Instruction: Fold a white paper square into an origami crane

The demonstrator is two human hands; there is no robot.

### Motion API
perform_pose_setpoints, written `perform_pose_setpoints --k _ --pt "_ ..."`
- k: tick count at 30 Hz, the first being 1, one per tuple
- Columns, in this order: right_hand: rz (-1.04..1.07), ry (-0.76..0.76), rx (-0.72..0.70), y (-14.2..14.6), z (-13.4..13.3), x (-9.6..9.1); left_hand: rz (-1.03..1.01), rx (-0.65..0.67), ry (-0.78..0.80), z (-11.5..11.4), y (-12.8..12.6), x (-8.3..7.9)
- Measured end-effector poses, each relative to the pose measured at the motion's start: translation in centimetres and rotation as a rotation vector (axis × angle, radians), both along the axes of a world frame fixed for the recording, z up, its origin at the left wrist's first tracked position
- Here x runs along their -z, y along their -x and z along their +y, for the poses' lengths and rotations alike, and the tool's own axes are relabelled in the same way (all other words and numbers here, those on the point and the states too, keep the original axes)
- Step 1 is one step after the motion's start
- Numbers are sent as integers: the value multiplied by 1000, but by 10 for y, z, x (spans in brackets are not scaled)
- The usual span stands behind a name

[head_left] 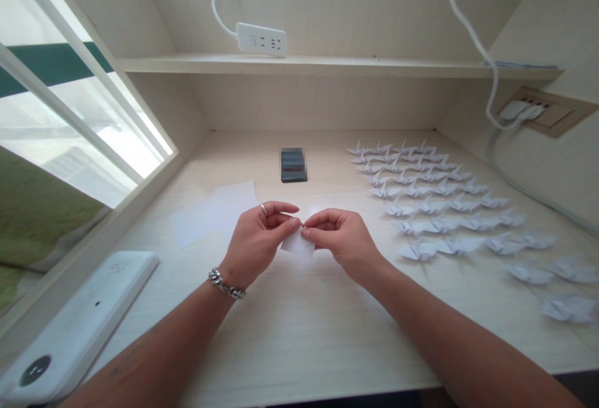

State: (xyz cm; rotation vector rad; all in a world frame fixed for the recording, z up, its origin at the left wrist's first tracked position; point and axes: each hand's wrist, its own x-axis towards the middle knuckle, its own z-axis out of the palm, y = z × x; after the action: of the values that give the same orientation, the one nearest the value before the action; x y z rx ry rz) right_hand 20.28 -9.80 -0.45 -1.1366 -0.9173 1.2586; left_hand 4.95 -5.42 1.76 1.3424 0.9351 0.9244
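Observation:
A small folded piece of white paper point(299, 246) is pinched between both hands above the middle of the desk. My left hand point(261, 236), with a ring on one finger and a chain bracelet at the wrist, grips its upper left edge between thumb and fingers. On the other side, my right hand point(344, 238) pinches the upper right edge. The fingertips of the two hands almost meet. Part of the paper is hidden behind the fingers. Flat white paper sheets point(206, 211) lie on the desk to the left, partly behind my left hand.
Rows of white folded paper cranes point(437, 208) cover the right side of the desk point(299, 345). A dark, blurred-out rectangular object point(293, 165) lies beyond my hands. A long white device point(88, 320) stands at the left edge. A power strip point(261, 40) rests on the shelf.

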Motion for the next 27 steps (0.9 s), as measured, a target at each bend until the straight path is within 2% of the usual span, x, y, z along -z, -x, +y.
perform_pose_setpoints --k 5,9,15,27 --pt "-130 -124 25 0 -2 2 -5 45 1 1 2 2" --pt "-254 -209 32 2 -6 4 -10 2 31 0 1 2" --pt "-302 -238 21 3 -7 4 -68 -29 31 -2 -1 2" --pt "-286 -250 10 0 -6 4 -33 66 -88 2 4 4"
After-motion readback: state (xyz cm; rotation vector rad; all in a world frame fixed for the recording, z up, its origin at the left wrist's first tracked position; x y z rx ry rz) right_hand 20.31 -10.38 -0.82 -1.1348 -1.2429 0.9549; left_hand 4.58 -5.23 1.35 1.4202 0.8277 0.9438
